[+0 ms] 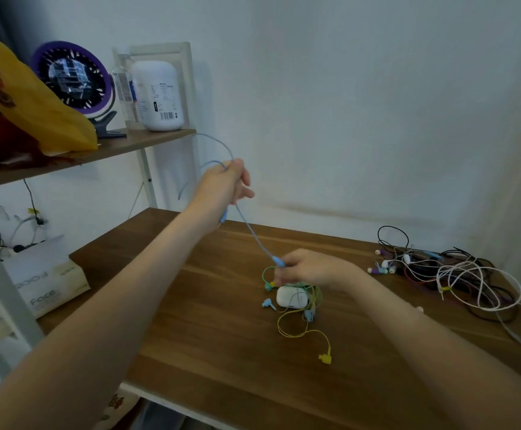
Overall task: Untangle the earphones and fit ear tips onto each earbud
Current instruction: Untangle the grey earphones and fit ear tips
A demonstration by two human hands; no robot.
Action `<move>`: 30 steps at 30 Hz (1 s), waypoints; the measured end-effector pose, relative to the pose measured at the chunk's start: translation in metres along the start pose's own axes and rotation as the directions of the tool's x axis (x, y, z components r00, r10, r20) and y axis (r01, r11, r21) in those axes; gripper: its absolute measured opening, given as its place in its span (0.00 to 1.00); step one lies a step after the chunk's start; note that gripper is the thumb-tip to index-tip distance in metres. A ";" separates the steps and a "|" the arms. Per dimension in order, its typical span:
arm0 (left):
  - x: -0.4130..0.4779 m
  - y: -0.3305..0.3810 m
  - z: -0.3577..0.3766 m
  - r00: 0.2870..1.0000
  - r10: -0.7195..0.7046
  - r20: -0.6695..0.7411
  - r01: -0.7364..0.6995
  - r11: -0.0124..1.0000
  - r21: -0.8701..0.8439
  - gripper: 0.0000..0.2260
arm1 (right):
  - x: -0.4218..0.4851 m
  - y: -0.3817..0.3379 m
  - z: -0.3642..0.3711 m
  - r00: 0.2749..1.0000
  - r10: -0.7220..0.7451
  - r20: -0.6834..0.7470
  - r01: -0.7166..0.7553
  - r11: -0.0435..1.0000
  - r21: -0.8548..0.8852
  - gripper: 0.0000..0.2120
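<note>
Where the light blue earphone cable ran: stretched on a slant from the raised left hand down to the right hand, with loose loops arching out above and to the left of the left hand.
Left hand: in the air over the far left part of the brown wooden table, fingers curled round the blue cable.
Right hand: low over the middle of the table, fingertips pinching the blue cable at its thicker blue joint.
Tangle under the right hand: a thin yellow earphone cable and a thin green earphone cable lay looped together at the table's middle. The flat yellow plug lay nearest the front edge.
Loose piece: a small blue earbud lay just left of the case.
Case: a small white rounded plastic case sat inside the tangle and looked closed. Thin cable crossed it, and its contents could not be told.
Far right corner: a heap of black, white and red tangled cables with white and purple earbuds, well apart from both hands.
Wooden shelf beyond the left edge: a round purple clip fan, a white labelled plastic jar, a clear bottle and a yellow bag.
Below the shelf: a white cardboard tissue box stood beside the table's left edge.
</note>
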State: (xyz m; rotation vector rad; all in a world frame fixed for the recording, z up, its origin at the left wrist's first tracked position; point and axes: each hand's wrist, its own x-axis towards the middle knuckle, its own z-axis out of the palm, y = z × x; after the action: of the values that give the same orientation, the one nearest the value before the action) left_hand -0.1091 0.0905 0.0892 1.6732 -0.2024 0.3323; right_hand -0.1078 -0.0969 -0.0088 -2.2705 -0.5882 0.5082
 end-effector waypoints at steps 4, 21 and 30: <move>-0.004 -0.009 -0.031 0.990 -0.138 0.042 0.135 0.989 0.057 0.16 | -0.006 0.010 -0.011 0.984 0.083 -0.159 -0.062 0.989 0.136 0.16; -0.023 -0.027 -0.005 0.912 -0.162 0.377 0.027 0.940 0.340 0.18 | 0.000 -0.055 -0.034 0.934 -0.161 -0.320 0.217 0.965 0.148 0.17; -0.015 -0.020 -0.016 0.991 -0.095 0.098 0.116 0.964 -0.240 0.19 | 0.008 -0.021 -0.023 0.976 -0.094 -0.194 0.124 0.981 0.149 0.11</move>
State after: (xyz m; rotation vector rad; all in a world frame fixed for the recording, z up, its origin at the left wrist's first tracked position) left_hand -0.1188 0.1083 0.0673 1.4481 -0.2083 0.1478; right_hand -0.0947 -0.0919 0.0201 -2.0917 -0.5536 0.2740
